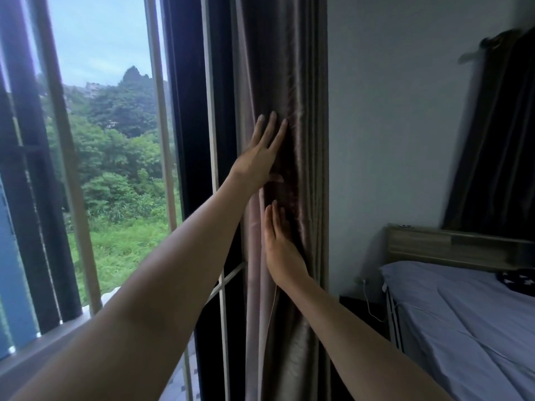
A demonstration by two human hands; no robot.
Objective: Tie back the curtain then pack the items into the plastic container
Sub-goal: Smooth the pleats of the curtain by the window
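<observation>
Now, nearest you, both forearms reach up from 7 and 5 o'clock toward the middle of the view. Your right hand (282,247) sits lower, just under centre, fingers straight and together, laid edge-on against the folds of the curtain (292,82). Just below that wrist a thin pale cord (273,302) hangs down the cloth; whether it's the tie-back, I cannot tell. Up at 12 o'clock from it, your left hand (262,153) lies flat on the fabric, fingers straight and a little apart, thumb out toward 3 o'clock. Neither hand grips anything.

The curtain is bunched into a tall column running from 12 to 6 o'clock, between the window frame (212,140) and the wall (390,125). Reckon on it being soft, satiny and slick, with some hanging weight. Flat palms will likely slide, so wrap both hands round the whole bundle about where they rest and squeeze the pleats in.

Farther off, trees (115,117) show past the frame at 9 o'clock, and a bed (463,314) lies at 4 o'clock. No plastic container is in view.
</observation>
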